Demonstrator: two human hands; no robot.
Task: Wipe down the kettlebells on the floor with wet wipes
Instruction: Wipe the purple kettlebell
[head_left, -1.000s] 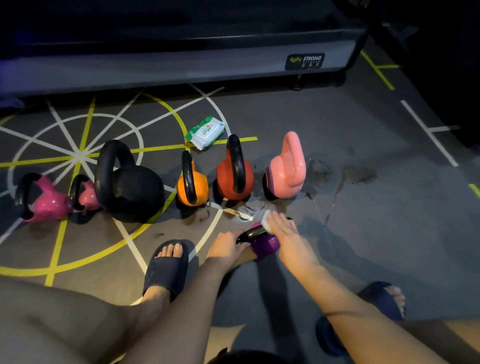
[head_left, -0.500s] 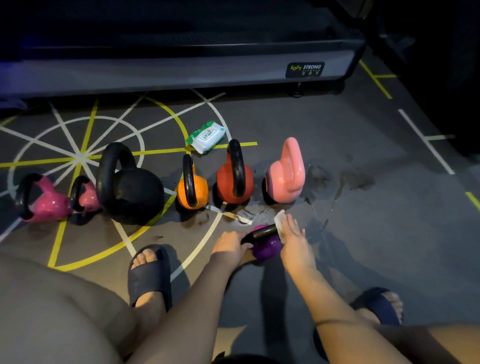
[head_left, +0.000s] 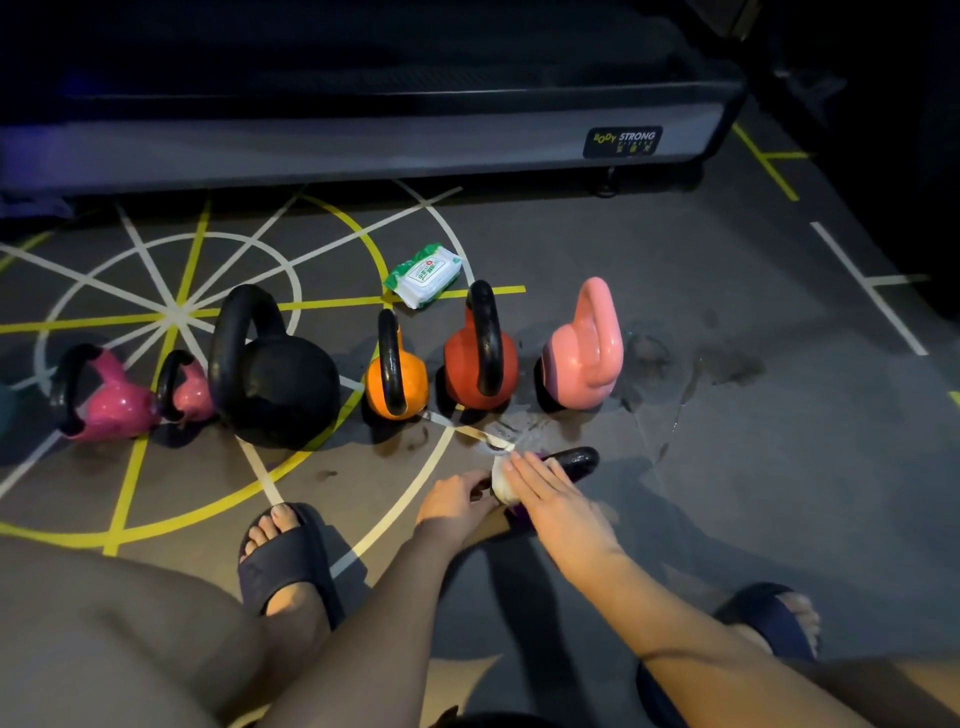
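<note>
The top of the frame is closed off by the long grey base of an exercise machine (head_left: 363, 150). Open grey floor (head_left: 779, 493) is left at the right and lower right. The middle is crossed by a row of kettlebells with only narrow gaps between them. The black kettlebell (head_left: 280, 384) is set left of centre and the pale pink kettlebell (head_left: 584, 358) at the right end. The red kettlebell (head_left: 480, 358) and orange kettlebell (head_left: 397, 382) are placed between them. A larger magenta kettlebell (head_left: 111, 400) and a smaller magenta kettlebell (head_left: 189, 387) are seen at the far left.

The purple kettlebell (head_left: 571, 461) is found just below centre, in front of the red and pale pink ones. It is tipped so that its black handle points right, and it is largely covered by the hands. The right hand (head_left: 550, 499) is laid across it from the lower right, with the fingers straight and pressed together on a white wipe (head_left: 501, 480). The left hand (head_left: 454, 501) is brought in from below, its fingers curled onto the kettlebell's left end, just beside the wipe.

The floor is marked with yellow and white lines, which form a wheel at the left. A wet patch (head_left: 701, 364) is seen right of the pale pink kettlebell. A pack of wipes (head_left: 423, 275) is laid behind the orange and red ones. One dark slipper (head_left: 283, 561) is worn at lower centre-left, and another slipper (head_left: 769, 623) at lower right.
</note>
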